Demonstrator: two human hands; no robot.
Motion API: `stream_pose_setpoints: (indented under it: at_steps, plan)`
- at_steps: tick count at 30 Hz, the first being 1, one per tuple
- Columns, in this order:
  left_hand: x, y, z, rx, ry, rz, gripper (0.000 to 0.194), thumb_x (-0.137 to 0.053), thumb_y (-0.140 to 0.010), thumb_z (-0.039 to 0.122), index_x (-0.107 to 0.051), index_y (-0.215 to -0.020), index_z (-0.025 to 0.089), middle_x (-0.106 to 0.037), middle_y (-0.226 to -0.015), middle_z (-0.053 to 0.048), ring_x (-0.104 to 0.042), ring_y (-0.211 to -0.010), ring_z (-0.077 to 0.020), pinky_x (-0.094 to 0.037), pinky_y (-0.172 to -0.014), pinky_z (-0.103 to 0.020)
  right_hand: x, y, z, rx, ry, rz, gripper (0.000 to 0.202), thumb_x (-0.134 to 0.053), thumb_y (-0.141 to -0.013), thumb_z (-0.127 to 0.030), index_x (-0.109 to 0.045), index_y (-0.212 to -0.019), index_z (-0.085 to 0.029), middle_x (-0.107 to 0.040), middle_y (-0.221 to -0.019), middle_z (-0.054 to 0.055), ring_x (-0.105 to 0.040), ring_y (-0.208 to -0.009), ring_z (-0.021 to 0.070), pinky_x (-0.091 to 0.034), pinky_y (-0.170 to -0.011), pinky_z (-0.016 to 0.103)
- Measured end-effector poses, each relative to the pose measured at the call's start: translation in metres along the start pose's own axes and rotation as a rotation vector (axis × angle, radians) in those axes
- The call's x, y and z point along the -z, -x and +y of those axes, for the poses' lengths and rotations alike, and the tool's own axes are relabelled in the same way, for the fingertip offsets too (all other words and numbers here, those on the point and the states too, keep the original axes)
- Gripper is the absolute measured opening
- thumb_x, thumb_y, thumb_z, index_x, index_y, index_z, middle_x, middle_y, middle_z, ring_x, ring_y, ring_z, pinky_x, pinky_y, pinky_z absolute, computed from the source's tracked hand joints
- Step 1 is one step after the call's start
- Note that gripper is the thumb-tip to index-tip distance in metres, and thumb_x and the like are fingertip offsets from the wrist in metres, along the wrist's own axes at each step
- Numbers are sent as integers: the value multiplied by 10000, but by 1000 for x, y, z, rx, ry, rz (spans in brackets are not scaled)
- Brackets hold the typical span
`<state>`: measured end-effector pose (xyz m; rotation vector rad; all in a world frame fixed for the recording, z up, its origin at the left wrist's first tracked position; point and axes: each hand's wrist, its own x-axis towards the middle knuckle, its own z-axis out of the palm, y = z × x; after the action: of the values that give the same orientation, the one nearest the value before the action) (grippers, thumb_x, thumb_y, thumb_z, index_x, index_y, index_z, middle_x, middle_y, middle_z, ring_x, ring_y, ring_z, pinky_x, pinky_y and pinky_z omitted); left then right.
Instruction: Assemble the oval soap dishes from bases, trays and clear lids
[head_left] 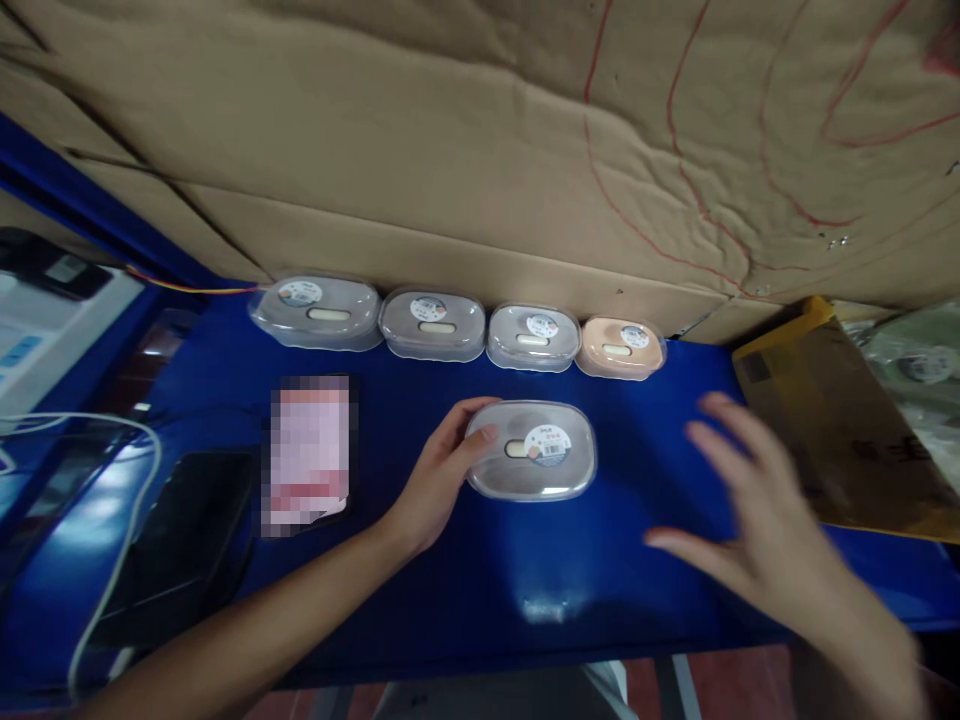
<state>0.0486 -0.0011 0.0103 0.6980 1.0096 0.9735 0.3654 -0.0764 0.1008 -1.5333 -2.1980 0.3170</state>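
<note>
A grey oval lunch box with a clear lid, a cream tab and a round label is in front of me over the blue table. My left hand grips its left end, thumb on top of the lid and fingers around the far side. Off to the right, my right hand is in the air with fingers spread, holding nothing and apart from the box. Behind stand three more grey lunch boxes in a row, with a peach lunch box at the right end.
Tall cardboard backs the blue table. A blurred-out pink rectangle and a black flat device with a white cable lie left. At right stands an open carton beside plastic-wrapped items.
</note>
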Motion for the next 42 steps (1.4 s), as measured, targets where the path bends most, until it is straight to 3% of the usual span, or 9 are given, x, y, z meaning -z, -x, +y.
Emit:
stream_pose_setpoints:
  at_steps: [2,5,10,16,24,28,32,36,42]
  plan:
    - [0,1,-2,-20,-20,-35,484,-902,-841,557,-764,-1202,266,-741,-1173,-35,-663,-1012,-226,-516,-859,-311,-42,-22,-2,171,-26,-106,1153,-896,-848,-620,-223,-1767,-438,-286,-1816,123,-352,-1633,511,-424,-1258,773]
    - [2,1,-4,-53,-56,-80,497,-908,-848,572,-769,-1224,278,-744,-1210,-48,-665,-1112,-258,-518,-937,-334,-87,-42,-7,215,-133,-179,1268,-887,-841,-655,-79,-1788,-414,-251,-1823,176,-367,-1636,493,-478,-1232,737]
    - [12,-3,-8,-3,-19,-275,652,-878,-851,686,-720,-1350,297,-705,-1389,-87,-640,-1278,-307,-519,-1042,-384,-106,-37,3,120,-298,-142,1128,-860,-875,-657,-218,-1760,-381,-443,-1697,180,-507,-1561,414,-547,-1215,605]
    - [18,-7,-6,43,88,-553,981,-1079,-662,385,-608,-1522,406,-604,-1579,-79,-607,-1424,-347,-535,-1115,-447,-97,-35,20,92,-416,-122,1104,-860,-836,-717,-320,-1730,-360,-476,-1685,154,-506,-1547,420,-516,-1231,602]
    - [14,-3,-1,8,22,-523,920,-1014,-714,172,-623,-1516,397,-603,-1597,-84,-578,-1486,-345,-511,-1197,-486,-88,-35,28,35,-578,-102,941,-665,-935,-812,-355,-1709,-374,-495,-1667,121,-533,-1531,385,-494,-1250,581]
    - [15,-3,-4,52,25,-528,937,-1018,-700,174,-621,-1516,408,-628,-1543,-82,-632,-1408,-345,-574,-1108,-475,-60,-32,48,-79,-439,156,913,-555,-964,-852,-319,-1701,-369,-469,-1697,144,-488,-1578,414,-454,-1267,607]
    - [14,-2,-5,84,32,-539,950,-1023,-689,180,-618,-1512,428,-625,-1538,-74,-648,-1379,-340,-595,-1068,-460,-19,-31,96,-331,-107,460,872,-493,-1009,-789,-306,-1685,-272,-445,-1696,216,-478,-1581,393,-417,-1267,561]
    - [12,0,-3,126,-12,-537,945,-1012,-716,203,-591,-1535,416,-631,-1533,-82,-667,-1355,-339,-602,-1059,-469,6,-28,143,-547,189,321,943,-709,-871,-776,-504,-1591,-204,-590,-1556,213,-553,-1455,392,-423,-1230,532]
    - [11,0,-3,115,-14,-528,968,-1025,-682,204,-602,-1531,400,-617,-1556,-97,-668,-1354,-352,-613,-1048,-479,15,-27,179,-542,234,183,858,-761,-846,-727,-630,-1489,-174,-671,-1451,232,-594,-1374,386,-435,-1192,511]
